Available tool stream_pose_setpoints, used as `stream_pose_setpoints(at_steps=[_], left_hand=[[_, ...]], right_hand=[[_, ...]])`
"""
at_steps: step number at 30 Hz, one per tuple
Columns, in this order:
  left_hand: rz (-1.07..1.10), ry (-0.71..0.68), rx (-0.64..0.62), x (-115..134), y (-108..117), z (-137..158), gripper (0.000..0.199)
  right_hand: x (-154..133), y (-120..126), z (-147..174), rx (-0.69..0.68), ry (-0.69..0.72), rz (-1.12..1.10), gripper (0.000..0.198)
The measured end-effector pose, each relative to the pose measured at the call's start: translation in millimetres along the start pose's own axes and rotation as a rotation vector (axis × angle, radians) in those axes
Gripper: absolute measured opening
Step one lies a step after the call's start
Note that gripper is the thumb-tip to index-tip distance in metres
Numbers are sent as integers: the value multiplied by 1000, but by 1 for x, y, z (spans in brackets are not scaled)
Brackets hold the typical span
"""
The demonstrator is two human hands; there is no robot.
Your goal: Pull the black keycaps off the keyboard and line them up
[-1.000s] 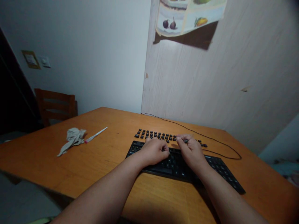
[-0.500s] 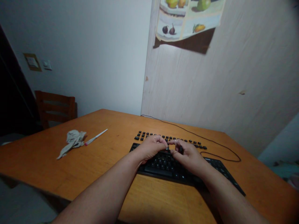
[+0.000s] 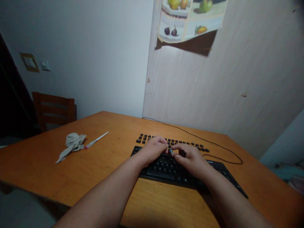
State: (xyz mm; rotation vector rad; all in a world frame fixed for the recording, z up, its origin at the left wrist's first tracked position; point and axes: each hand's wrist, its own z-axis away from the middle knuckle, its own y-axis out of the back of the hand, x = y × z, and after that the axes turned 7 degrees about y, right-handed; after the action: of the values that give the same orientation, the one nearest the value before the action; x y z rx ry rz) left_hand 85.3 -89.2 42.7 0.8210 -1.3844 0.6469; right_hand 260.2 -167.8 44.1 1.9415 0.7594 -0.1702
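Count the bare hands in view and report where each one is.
2. The left hand is over the left part of the keyboard; the right hand is over its middle, with a small dark keycap between them. No other hand shows.

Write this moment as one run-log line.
left hand: over keyboard | right hand: over keyboard | keycap: between both hands | loose keycaps: in rows beyond keyboard

Keyboard [image 3: 158, 174]: small pale marks stand on several keys [image 3: 185, 180] — too small for reading.
Loose keycaps [image 3: 138, 141]: their tops are too small to tell a letter.
Poster [image 3: 177, 20]: no word or number readable on the visible part.
Wall switch [image 3: 45, 65]: nothing readable.
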Motion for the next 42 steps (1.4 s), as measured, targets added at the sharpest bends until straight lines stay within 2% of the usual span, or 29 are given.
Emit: stream_pose_setpoints(at_steps=[4, 7, 10, 13, 22, 28, 42], left_hand=[[-182, -73, 145, -10, 5, -9, 14], [-450, -126, 269, -16, 13, -13, 12], [-662, -151, 315, -16, 20, -12, 12], [-767, -161, 327, -14, 22, -9, 14], [-903, -145, 294, -11, 18, -6, 16], [-932, -140, 269, -6, 18, -4, 16], [-971, -131, 253, -4, 18, -2, 15]], right_hand=[[17, 4, -1, 48, -112, 50, 27], [34, 10, -4, 74, -223, 67, 29], [48, 16, -9, 39, -250, 62, 26], [59, 18, -17, -36, -279, 81, 24], [83, 4, -32, -133, -352, 182, 16], [81, -5, -36, -171, -374, 228, 14], [78, -9, -35, -202, -414, 298, 21]])
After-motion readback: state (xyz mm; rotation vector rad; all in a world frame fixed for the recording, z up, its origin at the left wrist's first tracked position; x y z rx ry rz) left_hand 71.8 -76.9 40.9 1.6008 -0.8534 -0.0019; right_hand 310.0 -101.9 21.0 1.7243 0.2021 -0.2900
